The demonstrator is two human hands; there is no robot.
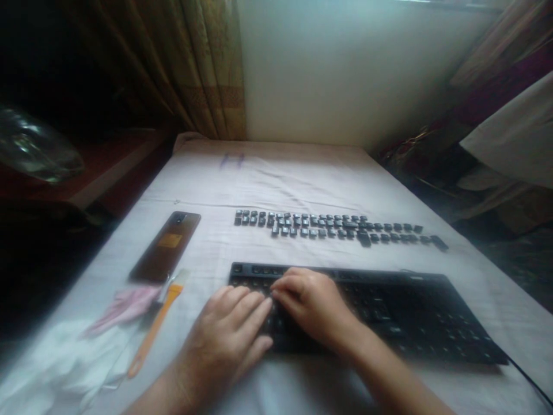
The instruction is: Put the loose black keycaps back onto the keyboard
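Note:
A black keyboard (pixel 415 317) lies on the white cloth, its right part showing bare spots where no keycaps sit. My left hand (pixel 233 328) rests over the keyboard's left end, fingers stretched out and thumb apart, holding nothing that I can see. Close beside it, my right hand (pixel 311 300) is closed in a pinch at the upper left keys, thumb and index fingertips together. Whatever those fingertips hold, if anything, is too small to make out. Beyond the keyboard, loose black keycaps (pixel 313 233) lie in rows on the cloth.
To the left lie a phone (pixel 166 248), a brush with an orange handle (pixel 158 328), a pink cloth (pixel 125 308) and crumpled white material (pixel 64 363). A cable (pixel 529 374) runs off the keyboard's right end. A curtain (pixel 207 69) hangs behind the cloth-covered surface.

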